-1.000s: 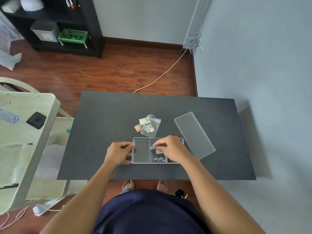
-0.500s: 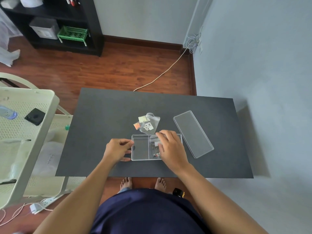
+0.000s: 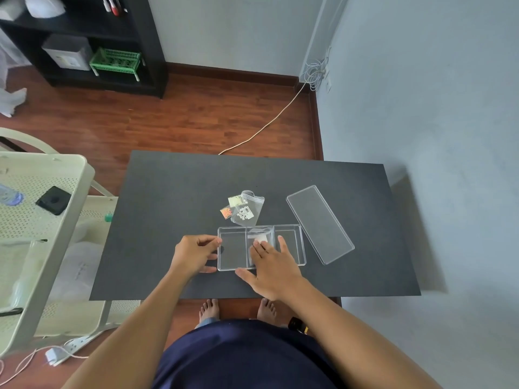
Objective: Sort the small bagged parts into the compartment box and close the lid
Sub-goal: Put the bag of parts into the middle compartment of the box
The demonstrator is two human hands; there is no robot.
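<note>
A clear compartment box (image 3: 232,268) lies on the black table (image 3: 168,220), lid off. My left hand (image 3: 196,252) grips its left wall between thumb and fingers. My right hand (image 3: 271,265) lies flat over the middle compartment, fingers spread, pressing a small clear bag (image 3: 262,237) down into it. The left compartment holds nothing; the right one is partly hidden by my hand. Behind the box lie a larger zip bag with white parts (image 3: 248,210), a small yellowish bag (image 3: 236,201) and a small orange bag (image 3: 226,212). The clear lid (image 3: 318,223) rests at a slant to the right of the box.
A cream perforated cart (image 3: 42,220) stands left of the table with a black square object (image 3: 53,200) and a bottle on it. A black shelf with a green basket (image 3: 115,61) is far back left. A power strip and cables lie on the wooden floor.
My right hand has flattened from a pinch on the bag into an open palm pressing it into the middle compartment. My left hand has stayed on the box's left wall.
</note>
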